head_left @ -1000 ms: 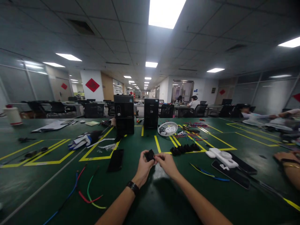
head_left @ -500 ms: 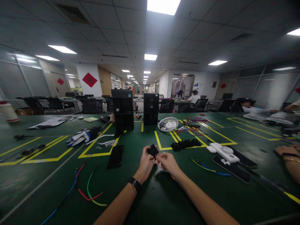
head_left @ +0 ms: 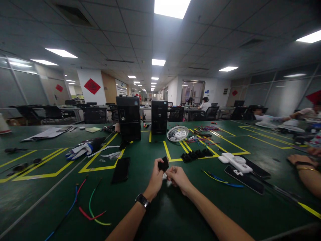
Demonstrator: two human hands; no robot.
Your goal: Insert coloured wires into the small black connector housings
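Between the thumb and fingers of my left hand (head_left: 155, 179) is a small black block-shaped part (head_left: 164, 164), raised above the green table (head_left: 175, 214). My right hand (head_left: 178, 179) is close beside it, with thumb and fingertips pinched together just below the part. Whatever lies in that pinch is too small to make out. A row of similar black parts (head_left: 197, 155) stands beyond my right hand. A dark phone (head_left: 120, 170) lies left of my hands. Blue and yellow wires (head_left: 222, 178) rest to the right.
Two black computer towers (head_left: 129, 118) stand at the back beside a white basket (head_left: 177, 134). Loose coloured wires (head_left: 92, 204) lie front left, gloves (head_left: 81, 149) farther back. A white charger (head_left: 235, 162) and another person's forearm (head_left: 307, 170) are at the right.
The black part is tilted more upright in my left hand. My right fingertips have shifted slightly down and away from it. The whole view has swung a little to the right.
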